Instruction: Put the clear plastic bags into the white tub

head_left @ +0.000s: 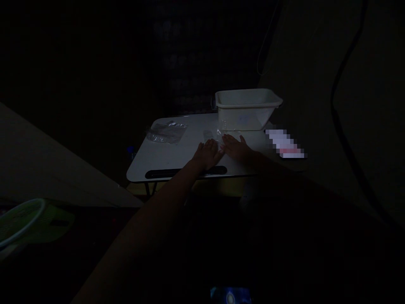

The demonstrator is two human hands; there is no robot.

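Note:
My left hand lies flat with fingers stretched out on a small white folding table. Beside it my right hand is also flattened, its fingertips close to the left hand's. Under and just beyond the fingers is a clear plastic bag, partly covered by the hands. Another crumpled clear plastic bag lies on the table's left part. Behind the right hand stands a white plastic tub with dark side handles; what it holds is not visible.
A lit phone-like screen, blurred out, lies at the table's right edge. A dark slot runs along the front edge. A green basket stands low at left. Another lit screen shows at the bottom. The room is very dark.

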